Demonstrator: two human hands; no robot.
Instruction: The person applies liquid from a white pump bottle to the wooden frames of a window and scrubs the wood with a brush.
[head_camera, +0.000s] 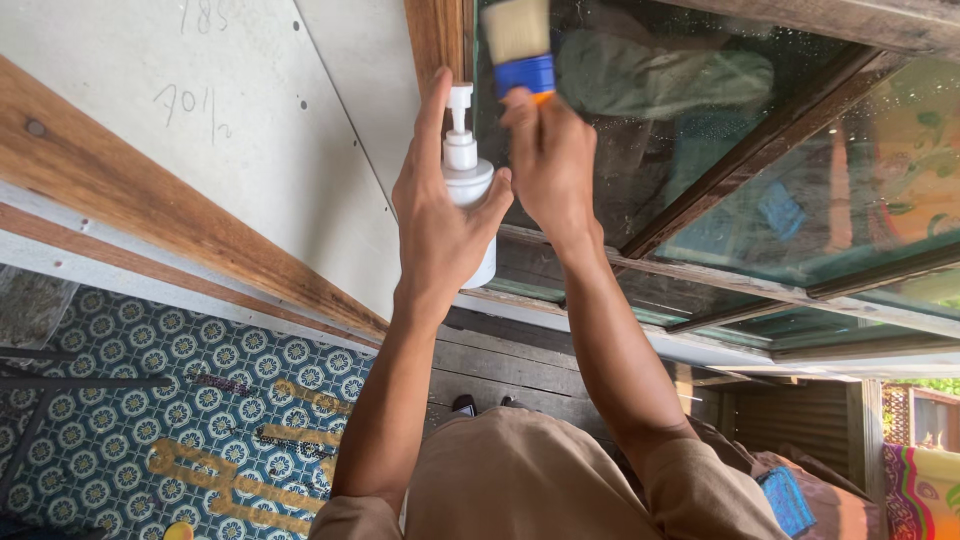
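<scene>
Setting: weathered wooden window frame (438, 40) with dusty glass panes (640, 150), beside a pale grey wall board (200, 110); view looks steeply down.
Left hand (440, 215): fingers wrapped around a small white plastic pump bottle (468, 180), index finger stretched upward alongside the pump head, close to the frame.
Right hand (550, 165): fingers closed on the handle of a flat paintbrush with a blue ferrule and pale bristles (520, 45), bristles raised against the glass.
Position: bottle and brush sit just beside each other, held up at the pane's left edge.
Below: tan clothing (540, 480), dark floor planks (500, 365), blue patterned mat (190, 400).
</scene>
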